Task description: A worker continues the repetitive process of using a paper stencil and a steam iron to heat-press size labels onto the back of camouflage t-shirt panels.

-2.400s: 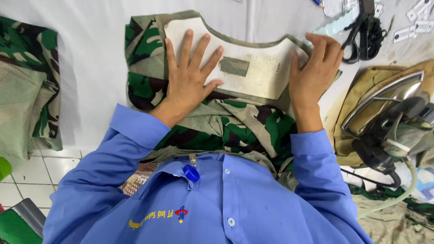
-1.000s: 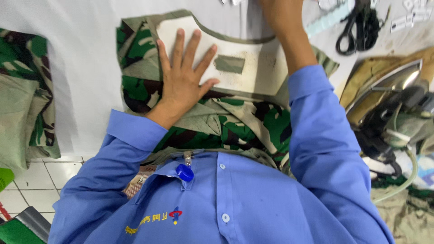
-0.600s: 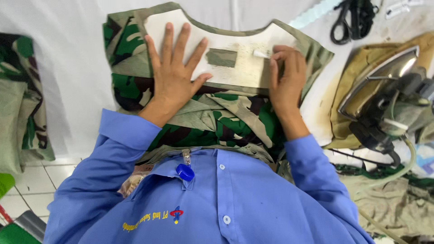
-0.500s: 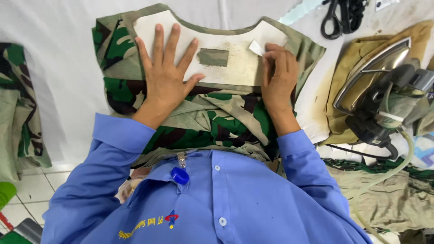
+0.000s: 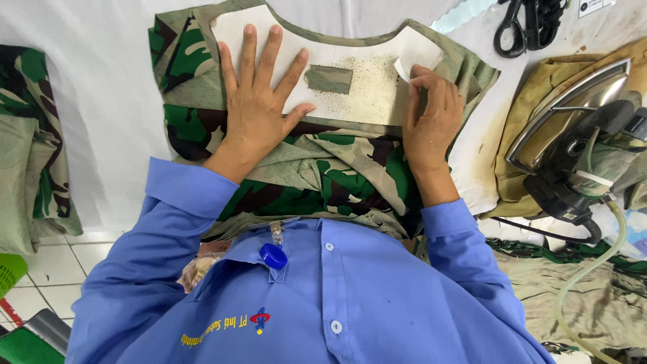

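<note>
Currently left hand (image 5: 259, 111) flat, fingers spread, pressing white collar template (image 5: 350, 64) onto camouflage garment (image 5: 323, 168). Right hand (image 5: 431, 121) beside it, fingertips pinched on small white chalk piece (image 5: 404, 67) at template's right end. Steam iron (image 5: 573, 135) right of that hand; scissors (image 5: 529, 23) beyond.

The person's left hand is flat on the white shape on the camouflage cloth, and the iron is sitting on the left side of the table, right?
Not quite. The left hand does lie flat on the white shape over the camouflage cloth, but the iron sits on the right side of the table, beyond the right hand. The head view shows this.
</note>
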